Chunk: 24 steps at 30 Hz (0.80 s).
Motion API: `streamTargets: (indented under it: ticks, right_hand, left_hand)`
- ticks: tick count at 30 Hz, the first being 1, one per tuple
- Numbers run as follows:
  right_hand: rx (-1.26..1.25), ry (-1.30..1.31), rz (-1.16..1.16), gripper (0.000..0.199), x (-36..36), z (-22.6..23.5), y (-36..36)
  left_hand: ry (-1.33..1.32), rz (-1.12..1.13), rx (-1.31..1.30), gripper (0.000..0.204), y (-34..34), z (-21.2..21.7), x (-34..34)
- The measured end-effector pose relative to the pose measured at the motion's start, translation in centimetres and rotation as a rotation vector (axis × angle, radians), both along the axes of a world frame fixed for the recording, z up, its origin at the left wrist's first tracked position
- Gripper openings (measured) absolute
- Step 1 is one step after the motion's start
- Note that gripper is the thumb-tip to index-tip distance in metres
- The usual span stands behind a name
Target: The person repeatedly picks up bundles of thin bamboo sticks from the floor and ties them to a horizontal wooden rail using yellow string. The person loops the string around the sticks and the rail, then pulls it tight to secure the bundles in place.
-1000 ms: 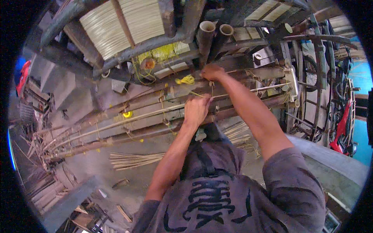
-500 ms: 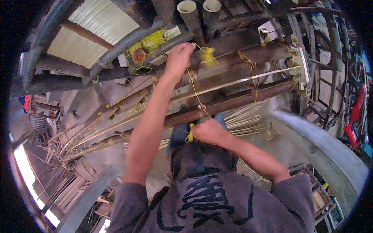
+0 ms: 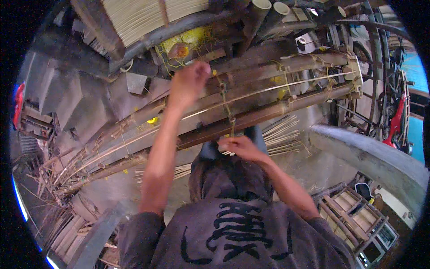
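A long frame of two brown bamboo-like poles lies across in front of me, the near pole (image 3: pixel 264 114) and the far pole (image 3: pixel 309 61). Thin pale strips (image 3: pixel 260 92) run lengthwise between them. Cord (image 3: pixel 226 102) is tied across from pole to pole in front of my body. My left hand (image 3: pixel 189 83) is over the far pole, left of that cord; motion smears its fingers. Just on my side of the near pole, below the cord, my right hand (image 3: pixel 239 147) is closed, its fingertips pressed together on something pale that I cannot make out.
A tangle of yellow string (image 3: pixel 192 38) lies beyond the far pole. Upright tubes (image 3: pixel 260 13) stand at the back. Loose thin sticks (image 3: pixel 282 136) lie under the frame. A grey curved beam (image 3: pixel 358 145) is at right, a wooden rack (image 3: pixel 345 215) at lower right.
My left hand has moved left and slightly down. The yellow string bundle beside it no longer shows there. The right hand stays near the near pole, its fingers turned left. The view has shifted.
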State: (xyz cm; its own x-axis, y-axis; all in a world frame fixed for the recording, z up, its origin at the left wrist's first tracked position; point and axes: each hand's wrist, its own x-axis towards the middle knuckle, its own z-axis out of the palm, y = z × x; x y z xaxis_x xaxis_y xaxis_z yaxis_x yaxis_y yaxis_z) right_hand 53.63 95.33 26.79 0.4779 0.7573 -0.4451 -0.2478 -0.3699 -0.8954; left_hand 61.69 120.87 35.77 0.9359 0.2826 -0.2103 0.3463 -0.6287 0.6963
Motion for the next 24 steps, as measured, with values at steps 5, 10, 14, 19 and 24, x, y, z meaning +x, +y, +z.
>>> streamTargets:
  ticks: [5,10,14,19,24]
  right_hand:
    - [-0.097,-1.169,0.488,0.013,10.2,24.2,7.4]
    - [0.063,-1.142,0.750,0.024,13.7,18.8,20.0]
    - [-0.549,-1.123,0.381,0.021,19.5,5.7,16.1]
    - [0.103,-1.101,0.263,0.016,15.0,11.9,14.6]
    - [0.039,-0.901,0.671,0.028,1.5,2.8,5.0]
  left_hand:
    - [-0.248,-0.034,-0.124,0.026,-4.6,-3.2,-8.6]
    - [-0.280,0.089,0.423,0.020,-5.8,-4.7,-9.0]
    - [-0.334,0.001,0.343,0.023,-6.2,-4.4,-7.1]
    - [-0.257,0.057,0.355,0.014,-5.7,-5.6,-9.0]
    - [-0.272,0.184,-0.161,0.021,-6.1,-3.7,-6.9]
